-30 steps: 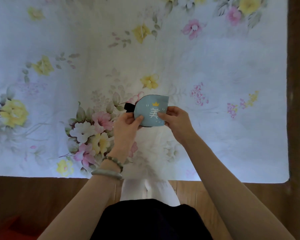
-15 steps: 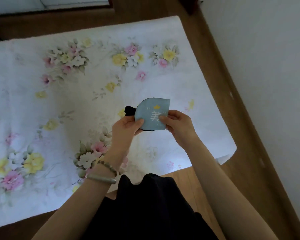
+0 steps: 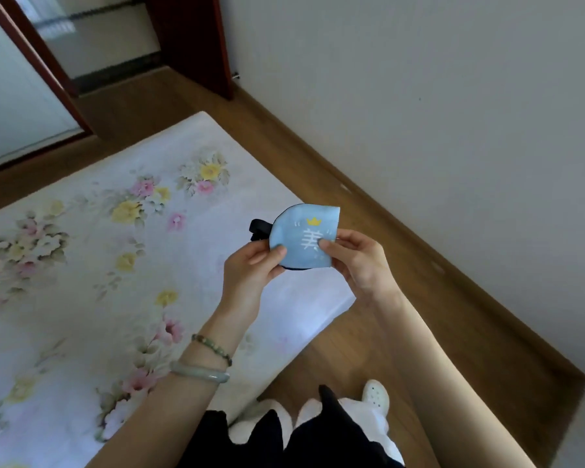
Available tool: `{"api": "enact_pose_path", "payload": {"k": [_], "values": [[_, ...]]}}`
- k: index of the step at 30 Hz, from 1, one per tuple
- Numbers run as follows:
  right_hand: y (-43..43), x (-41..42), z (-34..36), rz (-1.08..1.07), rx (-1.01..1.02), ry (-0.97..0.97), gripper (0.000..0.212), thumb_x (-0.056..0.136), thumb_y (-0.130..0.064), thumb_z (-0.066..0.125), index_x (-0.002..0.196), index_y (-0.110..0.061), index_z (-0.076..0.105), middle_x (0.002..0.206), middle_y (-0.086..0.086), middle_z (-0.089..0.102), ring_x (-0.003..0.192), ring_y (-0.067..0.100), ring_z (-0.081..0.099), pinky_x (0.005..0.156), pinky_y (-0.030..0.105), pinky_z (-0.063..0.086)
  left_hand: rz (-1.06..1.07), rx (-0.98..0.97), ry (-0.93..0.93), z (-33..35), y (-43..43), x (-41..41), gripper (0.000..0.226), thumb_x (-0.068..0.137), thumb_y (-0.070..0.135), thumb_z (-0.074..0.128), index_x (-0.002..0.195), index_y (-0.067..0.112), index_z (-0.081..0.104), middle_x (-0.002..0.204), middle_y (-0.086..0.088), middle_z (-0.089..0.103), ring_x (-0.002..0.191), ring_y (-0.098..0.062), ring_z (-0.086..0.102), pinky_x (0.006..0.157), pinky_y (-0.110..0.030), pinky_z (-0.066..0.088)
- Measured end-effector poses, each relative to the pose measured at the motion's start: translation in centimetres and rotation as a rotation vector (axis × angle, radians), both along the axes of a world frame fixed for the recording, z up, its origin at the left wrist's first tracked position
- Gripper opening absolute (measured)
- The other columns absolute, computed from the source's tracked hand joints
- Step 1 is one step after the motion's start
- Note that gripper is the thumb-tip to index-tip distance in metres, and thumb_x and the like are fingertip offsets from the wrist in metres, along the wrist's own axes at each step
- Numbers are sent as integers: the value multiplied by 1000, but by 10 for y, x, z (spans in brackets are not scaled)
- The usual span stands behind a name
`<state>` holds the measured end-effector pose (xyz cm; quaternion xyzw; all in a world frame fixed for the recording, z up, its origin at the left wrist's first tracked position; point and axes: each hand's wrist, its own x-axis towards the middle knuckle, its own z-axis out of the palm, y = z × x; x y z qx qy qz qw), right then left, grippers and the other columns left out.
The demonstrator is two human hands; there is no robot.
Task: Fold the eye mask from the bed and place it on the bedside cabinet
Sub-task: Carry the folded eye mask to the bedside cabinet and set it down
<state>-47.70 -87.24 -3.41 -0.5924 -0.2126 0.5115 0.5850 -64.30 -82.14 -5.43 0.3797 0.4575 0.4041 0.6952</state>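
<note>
The light blue eye mask, folded in half, shows a yellow crown and a white character on its face. A black strap loop sticks out at its left. My left hand pinches its lower left edge. My right hand pinches its right side with thumb on the front. I hold the mask in the air above the corner of the bed, which has a white floral sheet. No bedside cabinet is in view.
A wooden floor strip runs between the bed and a white wall on the right. A dark red door frame and doorway stand at the top left. My feet in white shoes are on the floor below.
The view has swung to the right, away from the bed's middle toward its corner, the wall and the doorway. Both hands keep the same hold on the folded mask.
</note>
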Motion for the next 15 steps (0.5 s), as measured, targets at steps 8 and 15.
{"api": "enact_pose_path", "payload": {"k": [8, 15], "values": [[-68, 141, 5, -98, 24, -23, 20, 72, -6, 76, 91, -4, 68, 86, 10, 76, 83, 29, 72, 77, 38, 59, -118, 3, -24, 4, -50, 145, 13, 82, 12, 70, 94, 8, 74, 101, -11, 75, 100, -22, 71, 77, -25, 56], [-116, 275, 14, -140, 50, -50, 18, 72, -4, 76, 88, -7, 68, 87, 12, 75, 85, 29, 71, 82, 41, 56, -154, -9, -51, 10, -97, 279, 19, 82, 14, 72, 100, 9, 73, 103, -9, 75, 101, -20, 70, 81, -27, 57]]}}
